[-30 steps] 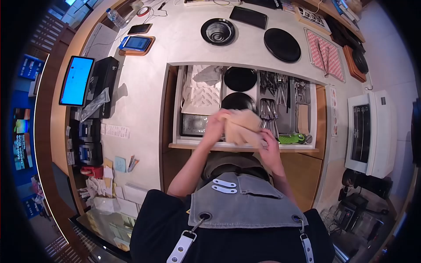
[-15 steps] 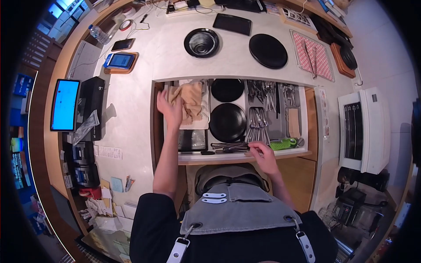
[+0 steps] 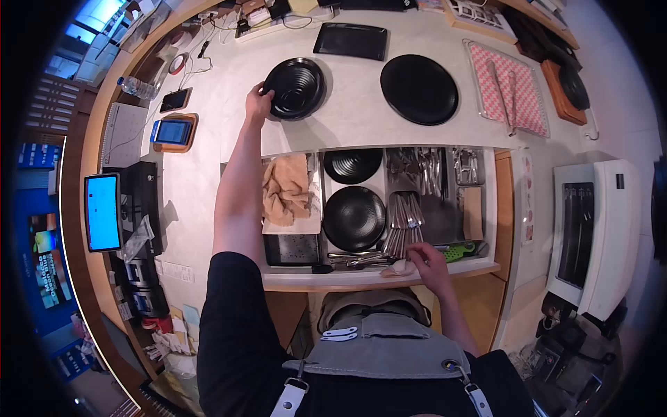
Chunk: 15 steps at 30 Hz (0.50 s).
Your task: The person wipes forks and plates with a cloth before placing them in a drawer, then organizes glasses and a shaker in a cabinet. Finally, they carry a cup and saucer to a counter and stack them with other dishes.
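My left hand (image 3: 260, 104) reaches over the counter and grips the left rim of a black ridged bowl (image 3: 297, 87). The bowl's inside faces up, with a shadow on the counter below it. Low over the drawer's front edge, my right hand (image 3: 431, 267) has its fingers curled together. A small pale pinkish shape (image 3: 397, 268) lies beside its fingertips; I cannot tell whether they hold it. Metal cutlery (image 3: 404, 222) and a green-handled utensil (image 3: 458, 251) are close by in the drawer.
The open drawer (image 3: 379, 278) holds a tan cloth (image 3: 286, 189), two black plates (image 3: 354, 218) and a dark tray (image 3: 292, 249). On the counter are a round black plate (image 3: 419, 89), a rectangular black plate (image 3: 351, 41) and tongs on a checked tray (image 3: 479, 69). A white toaster oven (image 3: 599, 229) stands right.
My left hand has gone from the tan cloth in the drawer up to the bowl and taken hold of its rim. My right hand remains at the drawer's front edge. The camera view has shifted.
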{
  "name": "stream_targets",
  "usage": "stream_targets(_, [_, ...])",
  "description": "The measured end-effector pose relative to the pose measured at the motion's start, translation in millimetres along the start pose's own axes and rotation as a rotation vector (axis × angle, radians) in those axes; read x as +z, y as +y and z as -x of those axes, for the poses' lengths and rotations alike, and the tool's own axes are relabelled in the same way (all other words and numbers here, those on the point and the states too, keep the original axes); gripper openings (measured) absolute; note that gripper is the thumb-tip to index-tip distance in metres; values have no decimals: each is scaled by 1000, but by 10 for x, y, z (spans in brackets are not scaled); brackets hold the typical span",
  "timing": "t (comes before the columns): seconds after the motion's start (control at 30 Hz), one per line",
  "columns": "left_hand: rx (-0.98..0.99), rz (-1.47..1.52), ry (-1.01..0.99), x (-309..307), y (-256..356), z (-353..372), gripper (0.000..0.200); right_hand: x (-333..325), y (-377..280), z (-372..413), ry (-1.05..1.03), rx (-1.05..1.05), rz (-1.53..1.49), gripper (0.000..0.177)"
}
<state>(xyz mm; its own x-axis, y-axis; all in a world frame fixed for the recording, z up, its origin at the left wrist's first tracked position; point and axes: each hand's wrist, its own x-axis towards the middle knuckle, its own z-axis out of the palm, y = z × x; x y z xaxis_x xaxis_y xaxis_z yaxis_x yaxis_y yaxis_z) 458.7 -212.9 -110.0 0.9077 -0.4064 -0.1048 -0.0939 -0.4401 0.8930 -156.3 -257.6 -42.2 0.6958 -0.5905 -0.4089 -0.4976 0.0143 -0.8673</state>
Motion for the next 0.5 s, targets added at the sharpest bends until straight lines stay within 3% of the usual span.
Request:
stream_targets(0.2, [-90, 181, 16, -1, 81, 640, 47, 152, -304, -687, -195, -89, 5, 18])
stream_targets(0.3, [-141, 202, 100, 137, 121, 1289, 44, 479, -397, -1166, -258, -205, -251, 27])
stream_targets(0.37, [-132, 475, 221, 398, -210, 1701, 35, 683, -492, -1479, -271, -84, -480, 37])
stream_targets(0.43, [-307, 701, 275, 511, 21, 2273, 27, 866, -560, -1735, -276, 21, -681, 45])
stream_targets(0.5, [-487, 935, 318, 516, 79, 2542, 37, 1012, -606, -1920, -267, 108, -855, 53])
